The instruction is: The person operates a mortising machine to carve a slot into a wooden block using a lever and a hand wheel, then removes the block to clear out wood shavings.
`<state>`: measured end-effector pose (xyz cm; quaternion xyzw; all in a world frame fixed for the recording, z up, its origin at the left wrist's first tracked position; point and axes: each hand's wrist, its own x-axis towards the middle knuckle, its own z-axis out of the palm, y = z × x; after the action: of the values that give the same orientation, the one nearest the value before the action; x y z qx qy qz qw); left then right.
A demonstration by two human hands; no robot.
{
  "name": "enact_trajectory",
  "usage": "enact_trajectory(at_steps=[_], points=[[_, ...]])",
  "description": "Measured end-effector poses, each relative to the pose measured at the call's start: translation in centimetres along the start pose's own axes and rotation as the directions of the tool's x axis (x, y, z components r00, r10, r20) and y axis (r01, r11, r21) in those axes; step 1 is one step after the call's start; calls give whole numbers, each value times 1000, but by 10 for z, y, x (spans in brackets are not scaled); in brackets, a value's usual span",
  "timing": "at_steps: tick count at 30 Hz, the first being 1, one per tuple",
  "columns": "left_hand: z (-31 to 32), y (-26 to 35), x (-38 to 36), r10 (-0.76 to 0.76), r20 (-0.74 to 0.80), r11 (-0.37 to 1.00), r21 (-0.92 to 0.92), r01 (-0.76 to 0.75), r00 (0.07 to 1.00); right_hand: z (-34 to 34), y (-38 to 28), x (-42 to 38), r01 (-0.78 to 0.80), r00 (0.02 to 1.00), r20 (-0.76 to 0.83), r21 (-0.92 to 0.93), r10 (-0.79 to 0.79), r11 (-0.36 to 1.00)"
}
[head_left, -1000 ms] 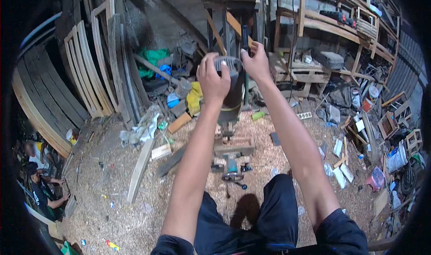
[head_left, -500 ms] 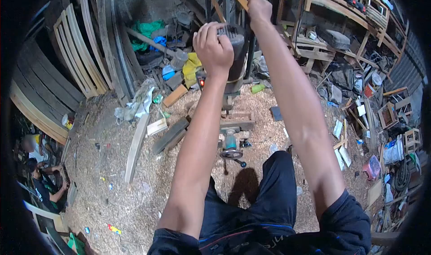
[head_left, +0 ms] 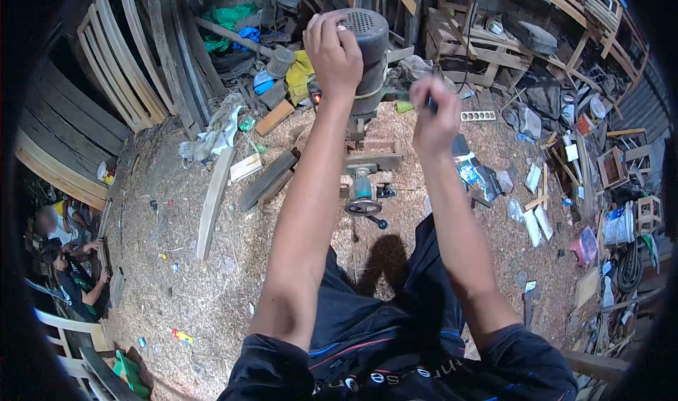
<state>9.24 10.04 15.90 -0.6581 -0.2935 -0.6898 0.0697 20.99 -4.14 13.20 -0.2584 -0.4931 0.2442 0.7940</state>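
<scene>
Head view: the left hand (head_left: 333, 58), the nearer one, lies curled against the dark motor housing (head_left: 372, 55) at its 9 o'clock; whether it grips firmly I cannot tell. The housing's long axis runs roughly 12 to 6, toward the handwheel (head_left: 364, 207). The blurred right hand (head_left: 435, 122) is clenched around a dark handle (head_left: 432, 105), the housing at its 10 o'clock.

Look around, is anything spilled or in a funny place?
Yes: what look like wood shavings are strewn all around the machine, like a spill. At lower left, a small red-and-yellow thing, too small to name, looks odd, so bright among them.
</scene>
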Motion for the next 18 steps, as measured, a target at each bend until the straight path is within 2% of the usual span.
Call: enact_trajectory(at_steps=[2, 3, 5, 8, 9, 10, 11, 12, 14, 16, 18], points=[[-10, 9, -21, -49, -4, 998, -30, 49, 999, -16, 1, -41, 57, 994, 91, -53, -52, 997], [-22, 14, -34, -47, 91, 997, -63, 53, 995, -25, 3, -57, 56, 989, 139, -64, -46, 996], [-48, 29, -66, -157, 203, 976, -121, 183, 966, -40, 1, -87, 51, 975, 218, -88, -31, 995], [-89, 46, -119, -282, 381, 933, -103, 344, 881, -40, -31, -113, -164, 957, 180, -315, 229, 935], [-104, 51, -139, -350, 440, 918, -14, 396, 827, -41, -39, -120, -303, 910, 171, -351, 378, 886], [-116, 55, -157, -417, 483, 896, 77, 438, 770, -44, -38, -124, -362, 902, 110, -336, 418, 870], [-125, 57, -175, -392, 475, 912, 88, 401, 788, -49, -29, -126, -412, 890, 60, -317, 452, 854], [-133, 57, -191, -370, 466, 925, 106, 364, 804, -42, -37, -114, -473, 838, 48, -434, 544, 767], [-148, 60, -214, -419, 512, 894, 90, 438, 750, -28, -54, -89, -524, 705, 23, -656, 709, 543], [-158, 62, -233, -457, 544, 870, 109, 481, 703, -13, -45, -67, -616, 414, -134, -770, 901, 168], [-163, 62, -248, -491, 548, 853, 147, 501, 677, -20, -30, -73, -580, 495, -209, -802, 843, 142]])
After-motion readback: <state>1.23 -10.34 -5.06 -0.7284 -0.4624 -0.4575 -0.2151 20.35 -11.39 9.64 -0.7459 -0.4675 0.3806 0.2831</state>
